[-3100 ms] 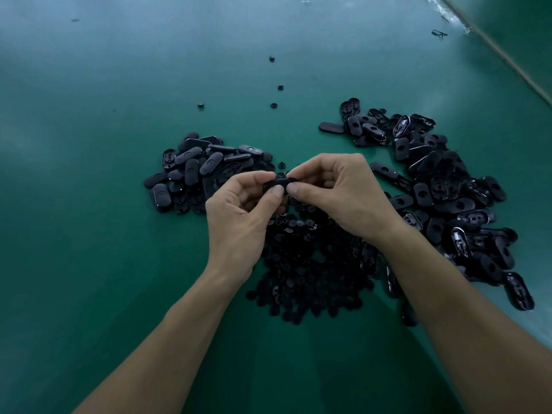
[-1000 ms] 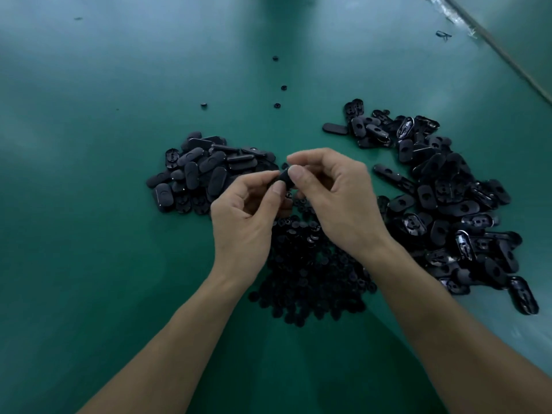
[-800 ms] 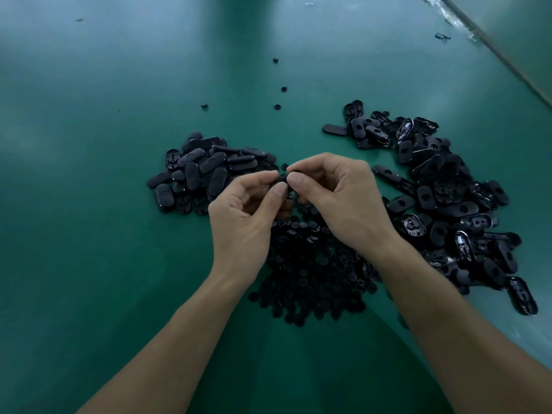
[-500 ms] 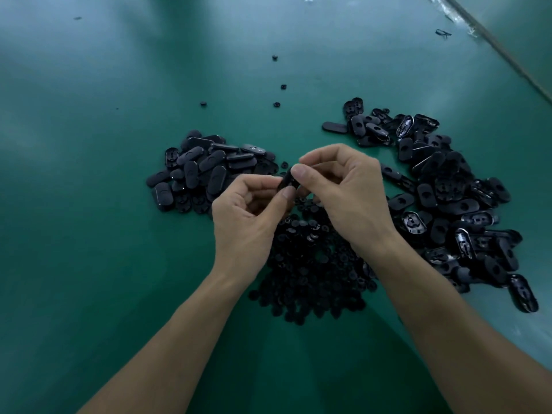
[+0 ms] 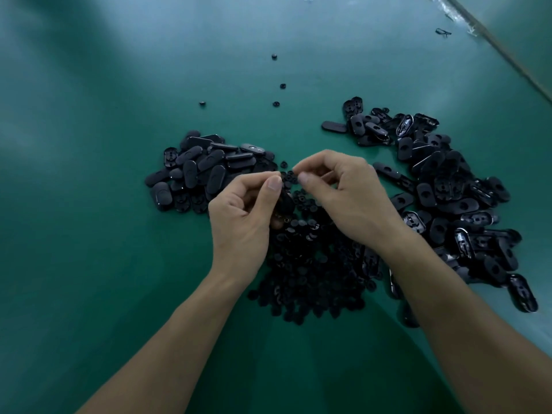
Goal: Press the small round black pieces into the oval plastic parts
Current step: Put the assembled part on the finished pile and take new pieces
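Observation:
My left hand [image 5: 243,216] pinches a black oval plastic part [image 5: 286,202] between thumb and fingers, held on edge. My right hand [image 5: 346,195] hovers just to its right, thumb and forefinger curled close together; nothing shows between them. A small gap separates the two hands. Beneath them lies a heap of small round black pieces [image 5: 313,264]. A pile of oval parts [image 5: 206,171] sits to the left, mostly smooth side up. A larger pile of oval parts with open holes [image 5: 442,192] spreads to the right.
Several stray round pieces [image 5: 283,86] dot the green table [image 5: 89,234] beyond the piles. The table's edge [image 5: 507,55] runs diagonally at the upper right, with a small dark scrap [image 5: 443,32] near it.
Both hands were pinching the oval part together. Now my right hand has let go and drawn slightly right, and the part stays in my left hand, lower and turned on edge.

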Demonstrator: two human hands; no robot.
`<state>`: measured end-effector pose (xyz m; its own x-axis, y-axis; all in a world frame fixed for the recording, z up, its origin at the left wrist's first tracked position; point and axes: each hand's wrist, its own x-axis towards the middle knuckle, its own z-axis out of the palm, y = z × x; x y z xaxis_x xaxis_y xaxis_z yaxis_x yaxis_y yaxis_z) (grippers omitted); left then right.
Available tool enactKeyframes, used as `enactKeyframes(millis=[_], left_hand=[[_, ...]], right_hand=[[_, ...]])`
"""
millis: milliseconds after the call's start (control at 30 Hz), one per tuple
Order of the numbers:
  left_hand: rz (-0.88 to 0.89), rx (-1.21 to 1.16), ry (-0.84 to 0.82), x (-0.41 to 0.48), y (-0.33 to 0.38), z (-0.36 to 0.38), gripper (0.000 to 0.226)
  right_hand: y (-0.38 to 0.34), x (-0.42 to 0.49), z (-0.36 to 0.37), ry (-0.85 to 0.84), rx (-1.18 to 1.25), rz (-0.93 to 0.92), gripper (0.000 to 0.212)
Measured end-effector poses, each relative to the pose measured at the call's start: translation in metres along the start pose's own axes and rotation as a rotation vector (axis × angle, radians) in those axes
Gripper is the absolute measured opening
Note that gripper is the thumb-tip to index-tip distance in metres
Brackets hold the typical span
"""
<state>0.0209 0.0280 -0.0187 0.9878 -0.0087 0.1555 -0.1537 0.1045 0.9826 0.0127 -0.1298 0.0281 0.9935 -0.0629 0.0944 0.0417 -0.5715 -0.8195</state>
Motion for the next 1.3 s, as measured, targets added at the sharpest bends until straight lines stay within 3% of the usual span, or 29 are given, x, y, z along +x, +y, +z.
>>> enactKeyframes(millis=[100,200,333,600,967,1200,1300], left_hand=[[0.008,-0.017,0.007,0.0,0.001,0.0,0.008],[0.006,-0.035,0.008,0.001,0.003,0.001,0.008],[-0.021,-0.062,0.033,0.001,0.005,0.001,0.005],[-0.064,-0.169,0.059,0.003,0.007,0.002,0.005],[-0.088,-0.218,0.105,0.003,0.006,0.003,0.006],[-0.111,-0.245,0.103,0.003,0.005,0.003,0.008],[-0.111,-0.237,0.092,0.003,0.004,0.002,0.009]], right_hand=[[0.008,-0.002,0.0,-0.098,-0.364,0.029,0.029],[0.009,-0.005,0.004,-0.179,-0.485,0.045,0.033],[0.006,-0.006,0.007,-0.123,-0.422,0.015,0.01],[0.003,0.001,0.007,-0.135,-0.4,0.027,0.001],[-0.006,-0.001,0.001,0.146,-0.078,-0.027,0.011],[-0.008,-0.002,-0.003,0.167,0.017,-0.011,0.021],[-0.009,-0.002,-0.002,0.168,0.002,-0.023,0.014]])
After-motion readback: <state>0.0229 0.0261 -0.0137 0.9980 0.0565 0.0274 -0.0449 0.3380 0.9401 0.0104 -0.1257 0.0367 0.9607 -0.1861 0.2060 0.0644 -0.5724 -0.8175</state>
